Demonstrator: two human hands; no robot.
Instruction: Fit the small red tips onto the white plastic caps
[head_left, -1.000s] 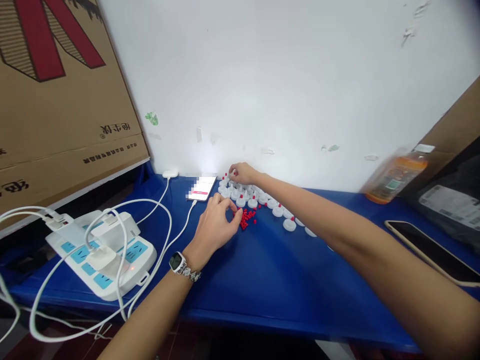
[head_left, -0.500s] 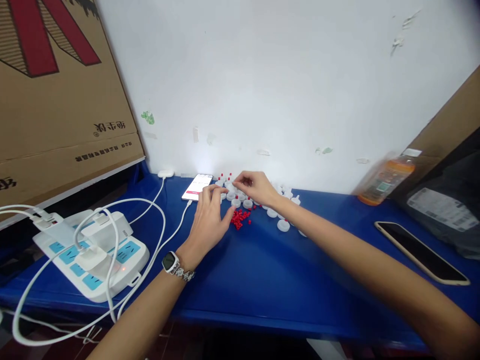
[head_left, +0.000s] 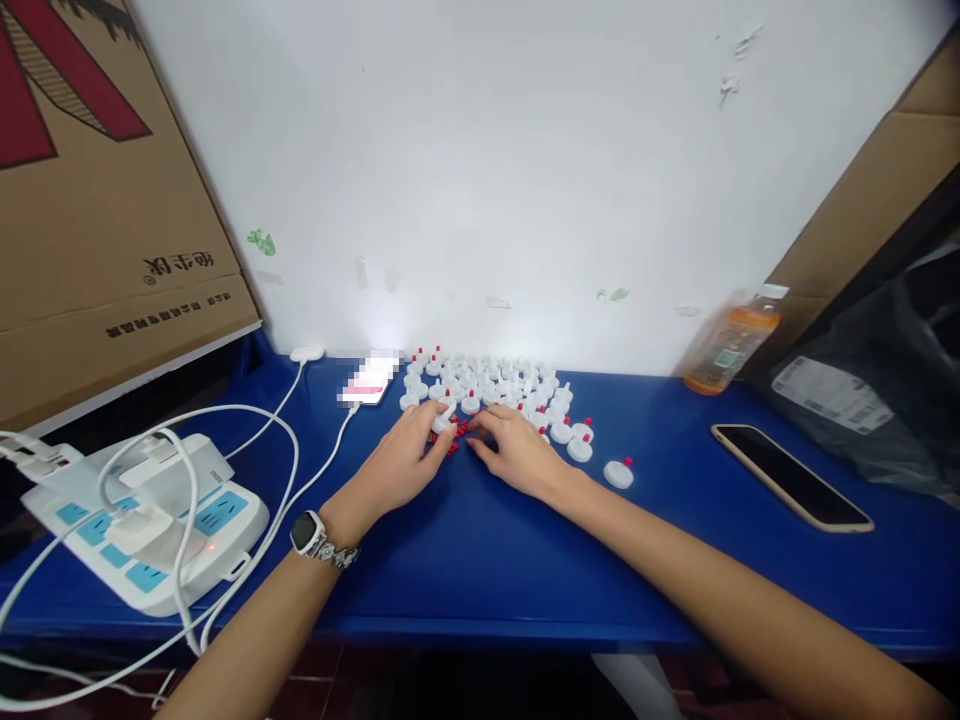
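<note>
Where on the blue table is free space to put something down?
Bare table lies between the forearms, and between the loose cap and the dark phone. Crowded: caps by the wall, both hands over red pieces, power strip left.

the cardboard box (head_left: pixel 97 200) at 9 o'clock carries upside-down chinese print, too small and inverted to read reliably. the bottle (head_left: pixel 726 345) at 2 o'clock and the grey bag (head_left: pixel 862 400) at 3 o'clock bear labels, illegible. the phone screen (head_left: pixel 367 380) is blurred.
</note>
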